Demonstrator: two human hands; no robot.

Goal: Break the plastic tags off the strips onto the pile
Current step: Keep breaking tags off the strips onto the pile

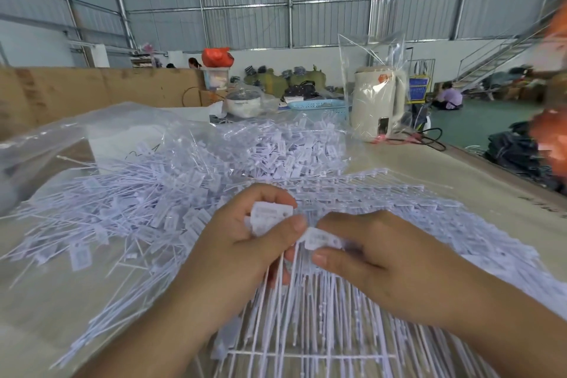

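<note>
My left hand [245,242] grips a small bunch of white plastic tags [270,216] between thumb and curled fingers, their thin tails hanging down past my palm. My right hand [383,258] pinches another white tag [322,241] just to the right, thumb below and fingers over it. Both hands hover over a strip of joined tags [306,331] that runs toward me, its cross bar near the bottom. A wide pile of loose white tags [171,193] spreads over the table to the left and behind. More joined strips [414,193] lie fanned out on the right.
A clear plastic bag [76,132] lies at the back left under the pile. A beige kettle in a plastic bag [377,104], a pot [244,103] and a blue basket [319,105] stand at the table's far end. The table edge [491,163] falls off on the right.
</note>
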